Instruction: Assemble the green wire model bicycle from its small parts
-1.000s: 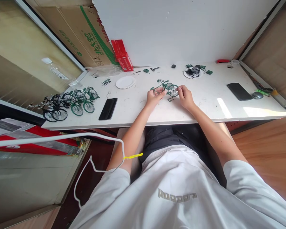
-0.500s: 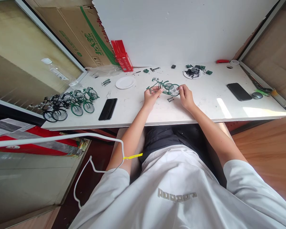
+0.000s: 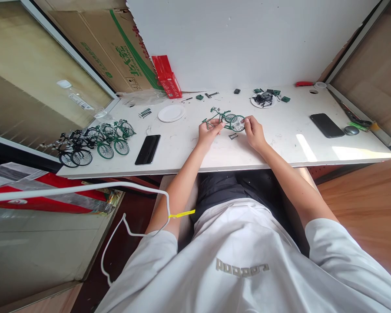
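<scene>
A green model bicycle (image 3: 237, 123) is held between both hands just above the white table (image 3: 189, 152). My left hand (image 3: 210, 131) is closed around the left part of its frame, thumb on top. My right hand (image 3: 253, 130) pinches the right edge of a spoked wheel. A small dark part (image 3: 233, 136) lies on the table just below the bicycle. Fingers hide some of the frame, so I cannot tell how its parts join there.
Several finished model bicycles (image 3: 106, 150) stand at the left, near a phone (image 3: 147, 149) and a white plate (image 3: 171, 113). Another plate (image 3: 254, 103) carries black parts. A red box (image 3: 169, 82) stands at the back; a second phone (image 3: 326, 125) lies right.
My left hand has shifted slightly to the right, and the left end of the bicycle has moved a little with it. My right hand is almost where it was.
</scene>
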`<control>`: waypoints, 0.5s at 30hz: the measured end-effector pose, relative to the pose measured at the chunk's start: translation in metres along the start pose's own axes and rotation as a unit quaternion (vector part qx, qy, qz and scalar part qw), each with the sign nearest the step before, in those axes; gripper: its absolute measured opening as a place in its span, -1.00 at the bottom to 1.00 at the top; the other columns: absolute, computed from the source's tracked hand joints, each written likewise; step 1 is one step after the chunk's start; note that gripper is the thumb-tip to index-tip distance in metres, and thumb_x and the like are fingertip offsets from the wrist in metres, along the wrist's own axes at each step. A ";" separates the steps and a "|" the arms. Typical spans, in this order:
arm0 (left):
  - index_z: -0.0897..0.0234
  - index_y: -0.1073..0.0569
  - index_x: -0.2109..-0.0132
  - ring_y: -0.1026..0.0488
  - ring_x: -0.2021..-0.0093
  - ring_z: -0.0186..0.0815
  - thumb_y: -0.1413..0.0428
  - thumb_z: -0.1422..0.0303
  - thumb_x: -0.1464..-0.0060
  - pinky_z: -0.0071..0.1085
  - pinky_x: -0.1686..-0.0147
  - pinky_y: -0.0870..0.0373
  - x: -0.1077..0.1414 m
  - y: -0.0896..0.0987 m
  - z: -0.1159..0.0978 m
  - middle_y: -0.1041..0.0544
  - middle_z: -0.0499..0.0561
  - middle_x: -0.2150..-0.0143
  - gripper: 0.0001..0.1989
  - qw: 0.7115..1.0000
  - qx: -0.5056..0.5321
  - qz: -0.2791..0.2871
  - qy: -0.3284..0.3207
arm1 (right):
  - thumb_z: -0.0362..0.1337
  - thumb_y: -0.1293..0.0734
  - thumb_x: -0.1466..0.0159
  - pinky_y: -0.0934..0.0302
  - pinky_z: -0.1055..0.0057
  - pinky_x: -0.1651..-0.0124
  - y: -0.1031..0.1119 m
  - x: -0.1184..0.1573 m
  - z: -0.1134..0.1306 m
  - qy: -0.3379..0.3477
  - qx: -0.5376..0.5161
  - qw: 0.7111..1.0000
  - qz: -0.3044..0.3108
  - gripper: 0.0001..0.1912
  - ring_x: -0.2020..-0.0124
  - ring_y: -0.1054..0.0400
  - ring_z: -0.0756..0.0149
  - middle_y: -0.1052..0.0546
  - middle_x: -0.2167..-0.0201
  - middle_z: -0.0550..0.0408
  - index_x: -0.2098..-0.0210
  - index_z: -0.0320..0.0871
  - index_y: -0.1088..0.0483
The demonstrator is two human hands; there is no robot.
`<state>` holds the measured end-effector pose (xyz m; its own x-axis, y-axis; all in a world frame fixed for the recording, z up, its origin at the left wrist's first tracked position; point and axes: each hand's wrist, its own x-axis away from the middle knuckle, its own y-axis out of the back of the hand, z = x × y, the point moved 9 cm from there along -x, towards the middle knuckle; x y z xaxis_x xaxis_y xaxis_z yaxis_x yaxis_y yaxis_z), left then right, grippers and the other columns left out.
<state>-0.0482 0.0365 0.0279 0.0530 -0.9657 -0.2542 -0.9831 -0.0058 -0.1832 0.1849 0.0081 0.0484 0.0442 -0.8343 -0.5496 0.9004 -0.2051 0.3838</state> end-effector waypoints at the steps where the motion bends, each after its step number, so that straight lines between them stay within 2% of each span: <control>1: 0.27 -0.69 0.21 -0.42 0.46 -0.45 -0.60 0.11 0.09 -0.43 0.43 -0.40 0.000 0.000 0.000 -0.75 0.11 0.20 -0.58 1.000 -0.001 -0.001 -0.001 | 0.51 -0.02 -0.55 -0.14 0.20 0.22 0.000 0.000 0.000 0.000 0.000 1.000 0.000 -0.24 0.40 -0.22 0.19 -0.34 0.45 0.13 0.06 -0.02 -0.42; 5: 0.27 -0.68 0.20 -0.44 0.45 -0.44 -0.60 0.11 0.10 -0.43 0.43 -0.40 0.000 0.001 0.000 -0.74 0.11 0.21 -0.56 1.000 -0.007 0.000 0.003 | 0.50 -0.02 -0.55 -0.15 0.20 0.21 -0.002 0.000 0.000 0.002 0.001 1.000 0.001 -0.23 0.41 -0.22 0.19 -0.35 0.46 0.13 0.05 -0.02 -0.43; 15: 0.29 -0.67 0.24 -0.47 0.43 -0.39 -0.62 0.04 0.16 -0.43 0.43 -0.43 0.004 -0.010 -0.004 -0.70 0.08 0.31 -0.50 0.998 -0.034 0.043 0.006 | 0.52 -0.02 -0.54 -0.17 0.21 0.21 -0.005 -0.001 0.000 0.008 0.002 1.000 0.021 -0.23 0.41 -0.28 0.19 -0.41 0.46 0.13 0.04 -0.01 -0.43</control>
<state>-0.0387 0.0320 0.0324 -0.0338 -0.9662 -0.2555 -0.9935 0.0603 -0.0964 0.1806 0.0097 0.0469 0.0890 -0.8336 -0.5452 0.8957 -0.1724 0.4098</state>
